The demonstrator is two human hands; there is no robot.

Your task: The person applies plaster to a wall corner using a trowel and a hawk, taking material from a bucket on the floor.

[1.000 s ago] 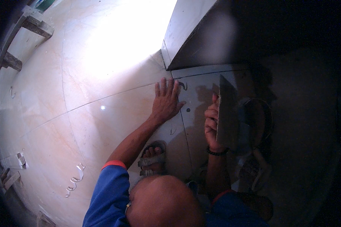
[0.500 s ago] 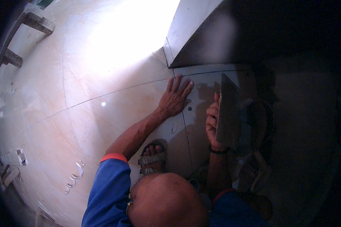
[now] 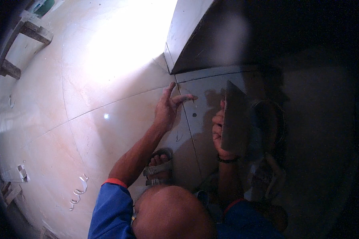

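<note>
My left hand (image 3: 165, 109) is over the light tiled floor (image 3: 123, 123), near the foot of a white-edged wall corner. One finger points away from me and another stretches to the right. The remaining fingers are hard to make out, and nothing shows in the hand. In shadow to its right, my right hand (image 3: 217, 129), with a dark beaded bracelet at the wrist, is closed round a flat, dark rectangular plate (image 3: 234, 119). The plate is tilted nearly on edge, and its far side is lost in the dark. Between the hands lies a small dark round spot (image 3: 194, 115) on the tile.
The wall corner (image 3: 172, 51) rises just beyond my hands, with deep shadow right of it. My sandalled foot (image 3: 158, 165) rests below the left hand. A curled white strip (image 3: 79, 191) lies at left. Wooden pieces (image 3: 36, 32) stand at the far left.
My left hand has shifted left and lifted from a flat, spread pose on the tile to a turned one with two fingers extended. The right hand still holds the plate, nearly unmoved.
</note>
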